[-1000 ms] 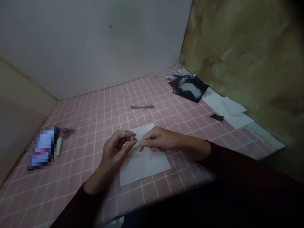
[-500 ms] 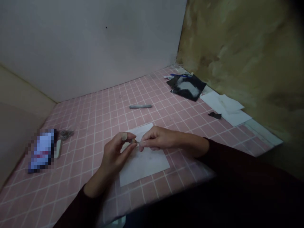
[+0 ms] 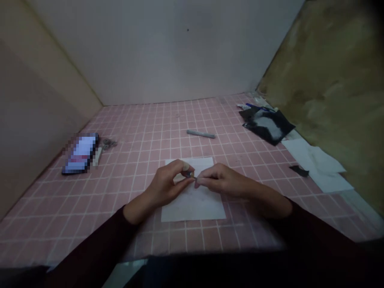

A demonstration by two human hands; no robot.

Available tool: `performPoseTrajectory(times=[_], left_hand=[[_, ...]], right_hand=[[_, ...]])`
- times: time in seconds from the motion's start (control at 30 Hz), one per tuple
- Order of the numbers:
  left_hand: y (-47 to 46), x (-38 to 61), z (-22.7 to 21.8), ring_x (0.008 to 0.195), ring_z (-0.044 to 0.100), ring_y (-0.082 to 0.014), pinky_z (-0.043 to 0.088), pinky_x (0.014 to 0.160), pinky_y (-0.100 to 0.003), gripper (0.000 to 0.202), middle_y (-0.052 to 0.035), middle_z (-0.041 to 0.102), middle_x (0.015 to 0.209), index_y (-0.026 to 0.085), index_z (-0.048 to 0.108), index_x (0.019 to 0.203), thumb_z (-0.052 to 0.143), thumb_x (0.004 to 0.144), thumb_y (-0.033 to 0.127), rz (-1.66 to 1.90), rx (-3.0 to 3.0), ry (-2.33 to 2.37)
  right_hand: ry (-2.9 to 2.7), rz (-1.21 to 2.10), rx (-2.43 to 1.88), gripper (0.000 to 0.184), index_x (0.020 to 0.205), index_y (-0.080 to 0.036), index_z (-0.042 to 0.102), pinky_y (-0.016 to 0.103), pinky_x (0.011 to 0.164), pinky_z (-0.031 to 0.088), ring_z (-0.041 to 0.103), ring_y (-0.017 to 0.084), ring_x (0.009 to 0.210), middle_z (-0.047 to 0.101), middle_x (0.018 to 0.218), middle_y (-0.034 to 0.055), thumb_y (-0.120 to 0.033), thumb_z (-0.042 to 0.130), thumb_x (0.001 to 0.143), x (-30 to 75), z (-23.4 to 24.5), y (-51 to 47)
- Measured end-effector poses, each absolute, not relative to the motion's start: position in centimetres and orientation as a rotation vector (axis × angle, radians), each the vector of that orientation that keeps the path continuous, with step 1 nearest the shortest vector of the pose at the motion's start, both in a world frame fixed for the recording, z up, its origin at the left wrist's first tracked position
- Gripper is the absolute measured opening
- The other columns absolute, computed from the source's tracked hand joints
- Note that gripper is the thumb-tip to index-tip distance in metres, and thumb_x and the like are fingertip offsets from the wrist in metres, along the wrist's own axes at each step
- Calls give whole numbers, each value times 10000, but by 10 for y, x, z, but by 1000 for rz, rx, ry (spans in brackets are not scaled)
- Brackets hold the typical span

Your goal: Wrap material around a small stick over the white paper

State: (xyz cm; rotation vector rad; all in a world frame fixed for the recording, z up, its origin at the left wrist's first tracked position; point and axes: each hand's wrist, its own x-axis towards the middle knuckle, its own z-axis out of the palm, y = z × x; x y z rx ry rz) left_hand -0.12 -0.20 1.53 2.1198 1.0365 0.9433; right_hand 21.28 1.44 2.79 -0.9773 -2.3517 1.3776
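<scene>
My left hand (image 3: 169, 182) is closed in a pinch above the white paper sheet (image 3: 193, 208). Between its thumb and forefinger is a small gold-and-dark object (image 3: 192, 175), too small to name. A pale band or patch (image 3: 186, 165) shows on one of its fingers. My right hand (image 3: 220, 179) meets it from the right, fingertips pinched around a thin, short piece (image 3: 196, 179) that touches or almost touches the small object. Most of that piece is hidden by the fingers. Beyond the paper, a grey rod-like bar (image 3: 201, 134) lies on the table.
The pink tiled tabletop (image 3: 141, 160) runs back to a wall. At left lie a phone (image 3: 80, 154), a pale strip (image 3: 97, 156) and a greyish coiled bundle (image 3: 108, 144). To the right are black sheets with a whitish patch (image 3: 267, 123), white papers (image 3: 324, 168) and a dark scrap (image 3: 299, 171).
The view has swung left, so everything appears farther right, and the paper looks squarer to me. Both hands keep their pinches close together over the paper.
</scene>
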Motion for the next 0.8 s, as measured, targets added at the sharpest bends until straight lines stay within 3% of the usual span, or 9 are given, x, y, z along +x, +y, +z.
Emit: performPoseTrajectory(times=[0.07, 0.17, 0.27, 0.37, 0.5, 0.57, 0.7, 0.8], left_hand=[[-2, -1, 18, 763, 602, -141, 491, 729, -274, 129, -38, 627, 847, 166, 600, 931, 625, 836, 251, 950, 2116, 1018], [0, -1, 18, 678, 600, -119, 483, 631, -236, 161, -17, 609, 786, 154, 584, 895, 628, 833, 296, 909, 1830, 1061], [1, -1, 15, 630, 597, -112, 461, 554, -212, 195, -5, 594, 738, 145, 566, 872, 633, 823, 322, 884, 1572, 1063], [0, -2, 14, 674, 595, -120, 476, 611, -233, 162, -17, 608, 779, 147, 581, 882, 630, 822, 290, 938, 1692, 1080], [-5, -4, 18, 772, 584, -134, 469, 725, -262, 97, -30, 621, 857, 160, 585, 923, 602, 840, 207, 965, 2108, 961], [-5, -5, 20, 792, 580, -136, 463, 735, -260, 88, -34, 616, 875, 159, 581, 928, 591, 847, 191, 959, 2179, 925], [-2, -6, 19, 707, 584, -122, 467, 662, -235, 119, -12, 606, 802, 157, 583, 905, 624, 826, 236, 955, 2006, 1036], [0, -6, 17, 685, 594, -119, 472, 630, -221, 140, -5, 606, 767, 152, 580, 894, 624, 824, 265, 943, 1849, 1084]], right_hand=[[-2350, 1355, -975, 339, 875, -139, 691, 207, 492, 321, 415, 96, 490, 460, 517, -36, -330, 418, 936, 214, 28, 16], [-2432, 763, -1083, 295, 937, -152, 691, 259, 660, 412, 571, 149, 688, 655, 761, 52, -250, 412, 931, 212, 23, 10], [-2487, 459, -1171, 310, 1094, -174, 658, 294, 693, 436, 608, 190, 757, 689, 862, 96, -225, 402, 928, 209, 14, 4], [-2478, 600, -1142, 293, 1044, -177, 667, 289, 684, 446, 611, 180, 741, 688, 855, 85, -261, 405, 942, 208, 13, 5], [-2423, 1250, -1039, 355, 876, -152, 681, 227, 490, 374, 492, 110, 499, 567, 578, -2, -369, 412, 956, 211, 25, 13], [-2411, 1378, -1005, 386, 841, -146, 679, 219, 459, 354, 469, 101, 470, 530, 537, -16, -385, 401, 960, 212, 29, 15], [-2455, 716, -1088, 278, 998, -153, 679, 283, 684, 469, 640, 177, 747, 695, 855, 77, -271, 433, 942, 210, 17, 9], [-2468, 350, -1100, 305, 1114, -149, 652, 315, 694, 482, 663, 218, 797, 707, 943, 119, -220, 422, 926, 208, 7, 3]])
